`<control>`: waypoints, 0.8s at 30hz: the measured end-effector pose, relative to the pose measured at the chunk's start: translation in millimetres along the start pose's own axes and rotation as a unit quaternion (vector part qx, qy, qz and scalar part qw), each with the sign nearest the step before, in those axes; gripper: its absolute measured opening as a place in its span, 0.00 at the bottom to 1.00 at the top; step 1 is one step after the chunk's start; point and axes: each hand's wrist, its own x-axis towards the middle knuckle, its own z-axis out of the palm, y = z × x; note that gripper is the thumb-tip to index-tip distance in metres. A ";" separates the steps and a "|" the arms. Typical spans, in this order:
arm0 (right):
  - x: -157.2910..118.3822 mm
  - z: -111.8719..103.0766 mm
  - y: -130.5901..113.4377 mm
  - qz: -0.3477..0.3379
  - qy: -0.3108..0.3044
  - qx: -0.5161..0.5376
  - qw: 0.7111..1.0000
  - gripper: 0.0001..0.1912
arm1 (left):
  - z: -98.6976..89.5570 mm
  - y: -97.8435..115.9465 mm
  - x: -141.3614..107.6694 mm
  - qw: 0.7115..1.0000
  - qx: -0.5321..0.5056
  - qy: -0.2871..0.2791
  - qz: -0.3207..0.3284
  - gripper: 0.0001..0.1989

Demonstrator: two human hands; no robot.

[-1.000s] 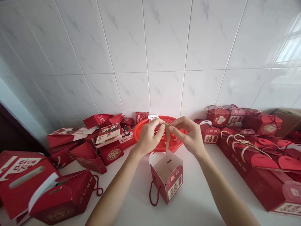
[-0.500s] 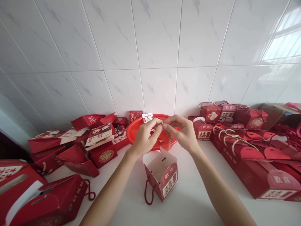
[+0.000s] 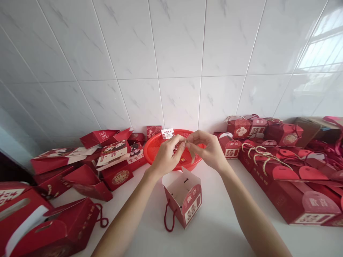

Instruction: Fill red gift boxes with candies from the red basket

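My left hand (image 3: 168,155) and my right hand (image 3: 208,151) meet fingertip to fingertip over the red basket, both pinched closed. Between them is a thin gold-tan ribbon (image 3: 193,155), its loose end hanging below my right fingers; the pinched part is mostly hidden. Under my wrists an open red gift box (image 3: 192,207) stands on the white table, flaps up and white inside showing. A dark red cord handle (image 3: 169,218) hangs from its left side. The red plastic basket (image 3: 152,151) behind it holds small red wrapped pieces.
Folded red boxes (image 3: 118,173) lie heaped on the left, a larger box (image 3: 64,225) nearer me. Rows of red gift boxes (image 3: 278,192), some with rope handles (image 3: 264,157), fill the right. A brown carton (image 3: 312,130) stands far right. The tiled wall (image 3: 179,96) closes off the back.
The view has shifted very slightly. My hands stay pinched together over the basket; the ribbon's hanging end appears shorter and a little higher.
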 end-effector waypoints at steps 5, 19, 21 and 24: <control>3.4 -5.7 6.7 -0.006 0.031 -0.028 0.999 0.07 | 1.8 -0.7 -0.1 0.999 -0.025 -0.011 -0.034 0.08; 10.1 -126.8 89.8 0.086 0.375 -0.140 0.912 0.13 | 17.6 -90.4 -5.7 0.970 -0.029 -0.111 -0.215 0.09; 9.8 -134.1 100.4 0.114 0.379 -0.172 0.902 0.13 | 19.2 -95.1 -7.1 0.968 -0.040 -0.124 -0.213 0.10; 16.6 -139.0 111.4 0.170 0.370 -0.229 0.884 0.10 | 20.4 -96.9 -7.7 0.965 -0.060 -0.146 -0.212 0.11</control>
